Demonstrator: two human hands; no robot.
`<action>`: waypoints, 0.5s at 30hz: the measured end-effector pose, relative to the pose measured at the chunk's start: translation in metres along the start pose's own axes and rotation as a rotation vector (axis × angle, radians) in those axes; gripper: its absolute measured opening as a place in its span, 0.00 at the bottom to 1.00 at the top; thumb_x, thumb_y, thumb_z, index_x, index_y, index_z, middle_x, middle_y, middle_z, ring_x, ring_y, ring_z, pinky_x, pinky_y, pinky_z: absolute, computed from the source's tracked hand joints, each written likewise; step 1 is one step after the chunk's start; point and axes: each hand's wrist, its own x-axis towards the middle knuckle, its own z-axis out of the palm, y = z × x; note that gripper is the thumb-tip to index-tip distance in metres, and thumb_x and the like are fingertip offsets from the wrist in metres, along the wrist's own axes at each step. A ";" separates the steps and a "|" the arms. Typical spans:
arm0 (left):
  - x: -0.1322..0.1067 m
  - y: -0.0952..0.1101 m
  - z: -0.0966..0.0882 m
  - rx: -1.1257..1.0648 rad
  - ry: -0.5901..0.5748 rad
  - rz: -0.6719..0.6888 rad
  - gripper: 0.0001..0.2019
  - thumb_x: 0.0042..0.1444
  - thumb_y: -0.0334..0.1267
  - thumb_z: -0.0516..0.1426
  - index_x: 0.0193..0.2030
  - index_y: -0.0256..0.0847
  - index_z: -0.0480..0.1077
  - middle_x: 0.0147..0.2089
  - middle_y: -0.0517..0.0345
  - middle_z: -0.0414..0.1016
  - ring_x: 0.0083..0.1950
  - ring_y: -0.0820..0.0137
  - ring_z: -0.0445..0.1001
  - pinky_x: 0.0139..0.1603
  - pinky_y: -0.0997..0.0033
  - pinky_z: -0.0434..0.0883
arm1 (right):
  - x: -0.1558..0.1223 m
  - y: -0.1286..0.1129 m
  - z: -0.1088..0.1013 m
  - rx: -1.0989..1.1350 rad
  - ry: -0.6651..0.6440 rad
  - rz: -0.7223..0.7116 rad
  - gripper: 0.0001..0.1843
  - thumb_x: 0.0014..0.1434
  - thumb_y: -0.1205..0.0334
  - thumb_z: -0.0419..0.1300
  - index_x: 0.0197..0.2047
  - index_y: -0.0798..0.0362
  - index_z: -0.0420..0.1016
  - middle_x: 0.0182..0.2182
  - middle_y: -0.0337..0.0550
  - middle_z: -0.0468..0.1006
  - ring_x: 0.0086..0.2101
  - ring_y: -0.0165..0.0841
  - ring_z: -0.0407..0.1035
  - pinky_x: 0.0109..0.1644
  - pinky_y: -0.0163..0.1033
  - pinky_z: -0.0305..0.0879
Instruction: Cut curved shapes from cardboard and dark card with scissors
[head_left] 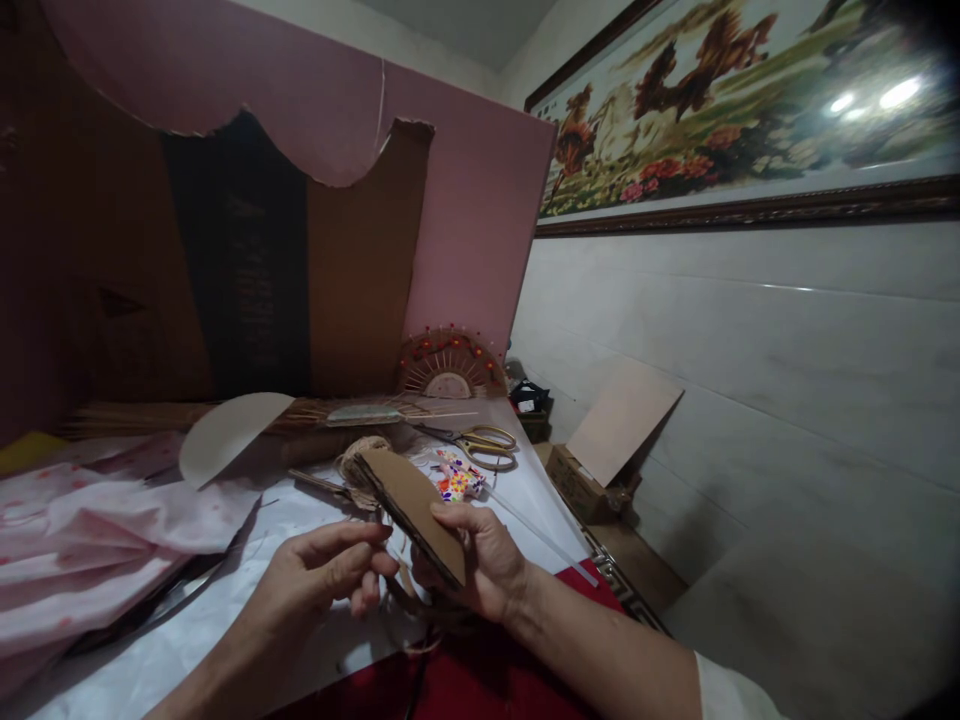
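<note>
My right hand (487,560) grips a half-round piece of brown cardboard (412,505), thumb on its flat face and fingers underneath. The cardboard is tilted, and its thick, layered straight edge faces left. Beside that edge is my left hand (330,570), its fingers curled and drawn together. Whether anything is pinched between those fingertips is too small to tell. Thin strands of twine (405,575) hang below the cardboard, partly hidden by it. Just behind lies a ball of twine (367,455). A flower-patterned scrap (459,477) lies beyond my right hand.
Gold-handled scissors (487,445) lie farther back, near a decorated cardboard fan (452,365). Pink fabric (105,550) and a white half-disc (232,432) are at left. A large cardboard box (360,270) stands behind. A clear thin stick (544,535) lies at the table's right edge.
</note>
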 end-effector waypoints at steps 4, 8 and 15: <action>-0.001 0.001 0.002 0.024 0.013 0.004 0.15 0.42 0.47 0.70 0.35 0.41 0.82 0.29 0.47 0.82 0.23 0.70 0.73 0.23 0.73 0.69 | 0.001 0.001 -0.003 0.149 -0.003 0.085 0.15 0.47 0.58 0.63 0.36 0.60 0.74 0.23 0.39 0.76 0.23 0.27 0.68 0.24 0.30 0.64; -0.002 0.003 0.005 0.062 0.027 0.016 0.15 0.42 0.47 0.69 0.34 0.41 0.82 0.28 0.49 0.82 0.22 0.71 0.72 0.24 0.73 0.69 | 0.002 0.002 -0.004 0.212 -0.002 0.108 0.14 0.49 0.61 0.61 0.37 0.61 0.74 0.23 0.41 0.76 0.22 0.28 0.69 0.24 0.31 0.64; -0.004 0.010 0.009 0.156 0.236 0.173 0.20 0.37 0.43 0.71 0.40 0.47 0.81 0.40 0.51 0.83 0.36 0.63 0.78 0.31 0.71 0.74 | 0.003 0.001 -0.006 0.230 -0.051 0.182 0.14 0.50 0.62 0.58 0.40 0.61 0.72 0.22 0.41 0.75 0.19 0.29 0.65 0.21 0.32 0.59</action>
